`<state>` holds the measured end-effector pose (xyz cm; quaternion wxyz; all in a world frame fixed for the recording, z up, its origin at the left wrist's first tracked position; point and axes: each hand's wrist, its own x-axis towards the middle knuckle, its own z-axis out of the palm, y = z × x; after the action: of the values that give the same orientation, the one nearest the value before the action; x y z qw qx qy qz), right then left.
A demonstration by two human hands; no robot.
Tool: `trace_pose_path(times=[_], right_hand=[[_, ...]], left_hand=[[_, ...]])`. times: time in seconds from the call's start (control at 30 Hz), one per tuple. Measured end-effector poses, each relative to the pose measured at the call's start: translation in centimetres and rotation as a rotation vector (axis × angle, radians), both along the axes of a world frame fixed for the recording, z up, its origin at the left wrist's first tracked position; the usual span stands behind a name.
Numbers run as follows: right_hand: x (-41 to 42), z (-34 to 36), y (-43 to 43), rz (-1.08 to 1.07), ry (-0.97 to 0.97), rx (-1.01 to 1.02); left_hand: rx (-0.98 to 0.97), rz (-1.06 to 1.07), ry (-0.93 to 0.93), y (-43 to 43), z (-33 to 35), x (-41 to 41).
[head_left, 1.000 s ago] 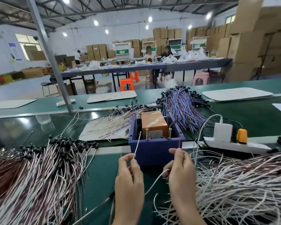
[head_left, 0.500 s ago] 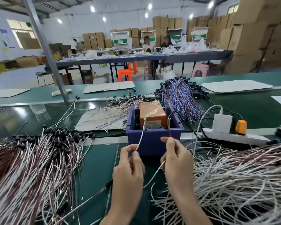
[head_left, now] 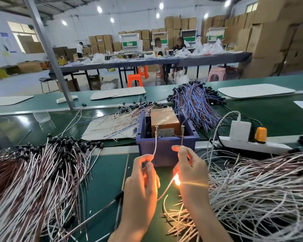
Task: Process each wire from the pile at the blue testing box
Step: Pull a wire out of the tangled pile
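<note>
Fingers (head_left: 181, 151) on wire (head_left: 155, 144) at blue box (head_left: 168, 148)

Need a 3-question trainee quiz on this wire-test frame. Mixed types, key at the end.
1. True or false: the left hand and the right hand each pinch one lead of the wire, raised to the blue testing box.
2. What sits in the power strip beside the white adapter? A) orange plug B) green plug C) nothing
3. Fill in: the lit lamp glows right beside the ____ hand.
Key: 1 true; 2 A; 3 right.
</note>
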<state>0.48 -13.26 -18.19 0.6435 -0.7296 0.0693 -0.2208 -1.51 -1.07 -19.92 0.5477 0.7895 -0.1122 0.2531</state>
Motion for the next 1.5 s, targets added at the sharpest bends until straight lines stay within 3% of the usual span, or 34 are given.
trace_pose_path(times=[0.8,1.0,1.2,1.37,1.5], right_hand=[[-0.2,0.3,-0.2,0.036,0.027,0.059],[-2.3,2.1,0.1,-0.022,0.034,0.240],[-5.4,7.5,-3.6,0.099,-0.033,0.358],[-7.5,13.2,-11.6,0.067,-0.243,0.567],[-7.5,15.0,-19.6,0.009,-0.207,0.785]], left_hand=[[0.028,0.037,0.015,-0.2,0.4,-0.2],[-0.243,0.144,0.045,0.8,2.9,-0.8],[-0.415,0.054,0.116,3.7,7.1,-1.2],[-0.738,-0.087,0.407,3.5,9.0,-0.2],[-0.696,-0.206,0.676,-0.8,7.8,-2.2]])
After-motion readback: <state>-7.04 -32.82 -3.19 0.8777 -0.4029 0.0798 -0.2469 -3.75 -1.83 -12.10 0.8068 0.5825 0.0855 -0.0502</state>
